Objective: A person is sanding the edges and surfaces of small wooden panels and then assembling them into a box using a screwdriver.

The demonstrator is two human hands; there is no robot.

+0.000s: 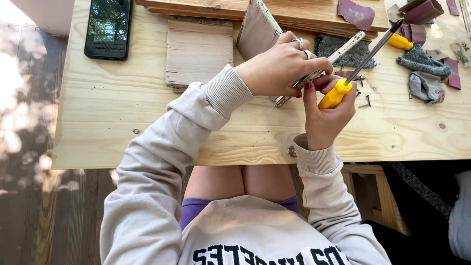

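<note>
Yellow plastic marks the handle of the screwdriver [351, 78], which the right hand [326, 115] grasps with fingers closed around the handle; the shaft runs up and to the right, with the tip raised above the far right part of the table [113, 118]. The left hand [277, 68] is clenched on a thin, flat wooden piece [259, 30] fitted with a pale metal strip [343, 49], holding it tilted on edge. The long axis of the strip runs almost parallel to the screwdriver shaft, just to its left, and the two hands touch at the fingertips near the middle of the table. The piece therefore lies directly above and left of the right-hand grip, the left hand being nearer to it. Small dark screws [363, 100] lie just right of the handle. Grey and purple sanding pads [426, 73] occupy the far right corner, a square board [198, 51] sits left of the hands, and a phone [108, 27] rests at the far left corner.
</note>
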